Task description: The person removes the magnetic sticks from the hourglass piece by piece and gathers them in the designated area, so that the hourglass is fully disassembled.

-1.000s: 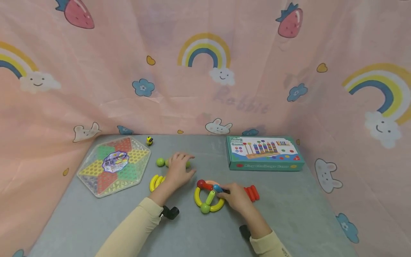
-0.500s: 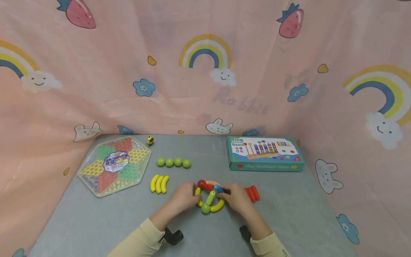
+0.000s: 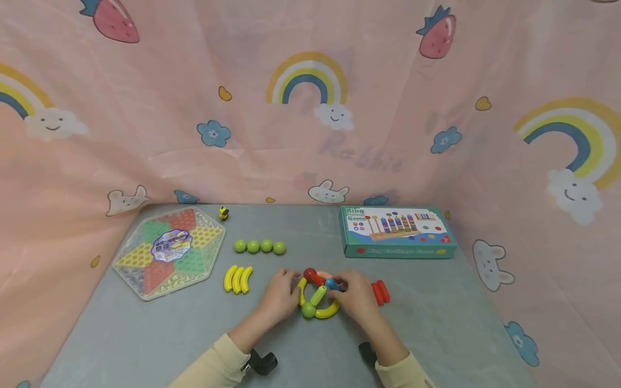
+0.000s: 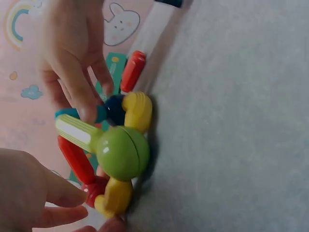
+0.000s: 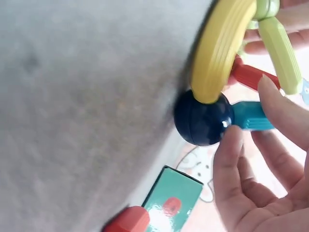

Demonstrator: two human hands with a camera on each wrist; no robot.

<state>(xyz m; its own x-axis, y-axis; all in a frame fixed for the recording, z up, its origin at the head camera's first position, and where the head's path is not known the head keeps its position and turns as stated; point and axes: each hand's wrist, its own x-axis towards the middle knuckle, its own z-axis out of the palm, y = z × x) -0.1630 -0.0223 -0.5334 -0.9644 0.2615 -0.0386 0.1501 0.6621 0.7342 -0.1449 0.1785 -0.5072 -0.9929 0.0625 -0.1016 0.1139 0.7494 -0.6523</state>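
Observation:
Between the hands stands a ring of yellow curved rods (image 3: 328,310) joined by a green ball (image 4: 123,153), a red ball (image 3: 310,275) and a dark blue ball (image 5: 203,117). Light green (image 3: 318,296), red (image 4: 76,159) and blue rods (image 5: 252,115) rise from the balls and lean inward. On the ring's left side, my left hand (image 3: 280,295) holds the red ball and the yellow curved rod beside it. My right hand (image 3: 358,296) pinches the blue rod and dark blue ball on the right. The fingers partly hide both places.
Several green balls (image 3: 259,246) lie in a row at the back left, above three yellow curved rods (image 3: 237,279). Red rods (image 3: 380,292) lie right of the right hand. A game box (image 3: 398,231), a hexagonal board (image 3: 170,253) and a small bee figure (image 3: 223,214) stand farther back.
My left hand has come from above the green balls to the ring's left side and taken hold there. The red ball has shifted slightly right. My right hand has stayed at the blue rod.

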